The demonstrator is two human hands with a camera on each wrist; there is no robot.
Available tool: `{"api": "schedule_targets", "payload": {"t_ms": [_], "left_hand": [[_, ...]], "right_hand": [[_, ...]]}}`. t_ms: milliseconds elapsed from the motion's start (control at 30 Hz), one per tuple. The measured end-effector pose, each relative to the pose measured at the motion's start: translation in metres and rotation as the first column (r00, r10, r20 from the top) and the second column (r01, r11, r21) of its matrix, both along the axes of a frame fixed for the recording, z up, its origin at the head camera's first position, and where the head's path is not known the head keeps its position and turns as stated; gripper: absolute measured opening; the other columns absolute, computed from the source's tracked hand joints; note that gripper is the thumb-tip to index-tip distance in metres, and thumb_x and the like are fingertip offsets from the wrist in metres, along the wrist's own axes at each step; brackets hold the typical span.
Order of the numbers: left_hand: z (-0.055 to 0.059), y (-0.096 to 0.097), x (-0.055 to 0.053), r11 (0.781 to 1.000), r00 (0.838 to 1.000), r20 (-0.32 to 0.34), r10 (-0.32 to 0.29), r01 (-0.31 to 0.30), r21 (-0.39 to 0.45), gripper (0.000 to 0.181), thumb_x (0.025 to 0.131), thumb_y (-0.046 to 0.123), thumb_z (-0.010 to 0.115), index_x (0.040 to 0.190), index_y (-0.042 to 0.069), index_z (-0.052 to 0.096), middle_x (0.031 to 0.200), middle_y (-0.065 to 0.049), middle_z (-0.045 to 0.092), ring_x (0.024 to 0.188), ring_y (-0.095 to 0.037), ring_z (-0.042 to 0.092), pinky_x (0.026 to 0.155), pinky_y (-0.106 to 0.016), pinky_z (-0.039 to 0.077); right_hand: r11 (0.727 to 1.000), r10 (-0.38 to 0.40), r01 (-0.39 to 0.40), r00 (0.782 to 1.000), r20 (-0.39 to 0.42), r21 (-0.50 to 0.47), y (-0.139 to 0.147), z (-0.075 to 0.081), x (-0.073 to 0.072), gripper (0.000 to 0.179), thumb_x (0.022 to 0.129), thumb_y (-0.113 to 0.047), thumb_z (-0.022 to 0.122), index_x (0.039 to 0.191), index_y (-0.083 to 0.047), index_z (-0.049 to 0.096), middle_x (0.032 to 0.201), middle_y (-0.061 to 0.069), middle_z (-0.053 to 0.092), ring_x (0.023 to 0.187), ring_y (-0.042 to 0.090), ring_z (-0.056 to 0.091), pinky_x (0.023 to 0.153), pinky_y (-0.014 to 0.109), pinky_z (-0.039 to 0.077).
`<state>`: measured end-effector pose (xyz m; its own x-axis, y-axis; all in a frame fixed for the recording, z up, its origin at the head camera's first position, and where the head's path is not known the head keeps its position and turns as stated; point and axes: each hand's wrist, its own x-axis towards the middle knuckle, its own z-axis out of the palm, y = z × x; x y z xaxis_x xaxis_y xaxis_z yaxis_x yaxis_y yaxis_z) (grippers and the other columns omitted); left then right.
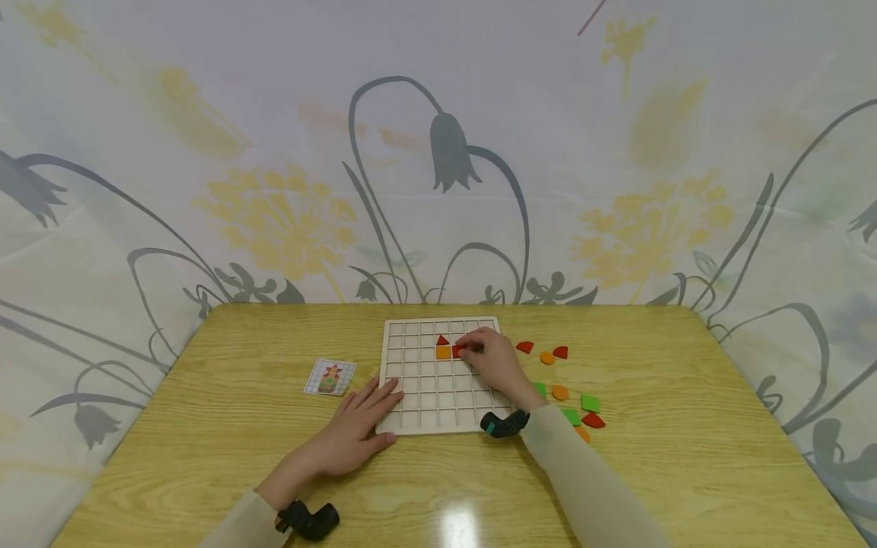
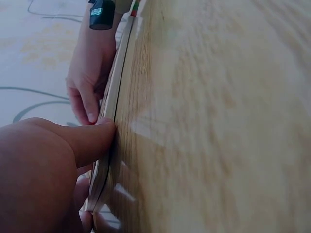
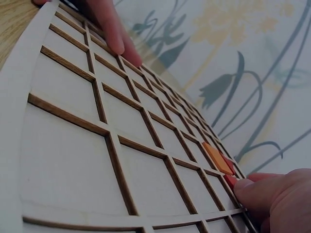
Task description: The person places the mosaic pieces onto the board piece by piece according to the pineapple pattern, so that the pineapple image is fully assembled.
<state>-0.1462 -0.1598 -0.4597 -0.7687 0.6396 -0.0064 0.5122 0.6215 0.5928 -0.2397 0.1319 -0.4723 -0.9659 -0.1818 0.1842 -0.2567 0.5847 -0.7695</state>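
A wooden grid board [image 1: 418, 420] lies on the table. In one of its cells sits an orange square [image 1: 444, 352], with a red triangle [image 1: 442, 340] in the cell behind it. My right hand [image 1: 496, 364] pinches a small red piece [image 3: 230, 180] between thumb and finger, at the cell just right of the orange square. The fingers partly cover this piece, so its full outline cannot be told. My left hand [image 1: 359, 430] rests on the board's left front corner with fingers extended; its thumb [image 2: 95, 138] touches the front edge in the left wrist view.
Left of the board lies a card [image 1: 330, 377] with a coloured grid picture. To the right are loose red quarter circles [image 1: 560, 352], orange discs [image 1: 560, 393] and green squares [image 1: 590, 403], some partly behind my right forearm. A flower-patterned cloth [image 1: 438, 251] hangs behind the table.
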Motion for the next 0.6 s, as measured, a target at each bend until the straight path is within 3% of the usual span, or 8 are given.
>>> {"api": "schedule_targets", "payload": {"t_ms": [200, 433, 600], "left_hand": [[0.0, -0.001, -0.001, 1.0, 1.0, -0.012, 0.003, -0.003, 0.001, 0.062, 0.103, 0.029, 0.056, 0.157, 0.009, 0.032, 0.165, -0.01, 0.017, 0.151, -0.039, 0.004, 0.112, -0.069, 0.004], [0.001, -0.001, 0.0, 1.0, 1.0, -0.006, 0.004, -0.004, 0.013, 0.062, 0.103, 0.029, 0.056, 0.156, 0.009, 0.033, 0.165, -0.01, 0.017, 0.151, -0.039, 0.004, 0.112, -0.069, 0.003], [-0.001, 0.0, -0.001, 1.0, 1.0, -0.003, 0.004, -0.004, 0.021, 0.061, 0.103, 0.029, 0.057, 0.156, 0.009, 0.034, 0.165, -0.009, 0.018, 0.151, -0.038, 0.005, 0.112, -0.07, 0.004]], "right_hand": [[0.999, 0.009, -0.009, 1.0, -0.008, -0.038, 0.0, -0.001, -0.001, 0.012, 0.093, -0.01, 0.071, 0.104, -0.01, 0.077, 0.102, 0.003, 0.066, 0.085, 0.018, 0.061, 0.076, 0.036, 0.051], [0.985, -0.016, 0.036, 0.993, 0.115, -0.17, 0.011, 0.004, -0.001, 0.02, 0.097, -0.011, 0.066, 0.116, -0.012, 0.073, 0.108, 0.004, 0.067, 0.093, 0.02, 0.064, 0.081, 0.036, 0.053], [0.985, -0.065, 0.076, 0.995, 0.074, -0.157, 0.025, 0.008, -0.003, 0.023, 0.097, -0.008, 0.065, 0.119, -0.01, 0.072, 0.115, 0.009, 0.067, 0.098, 0.026, 0.064, 0.084, 0.04, 0.054]]}}
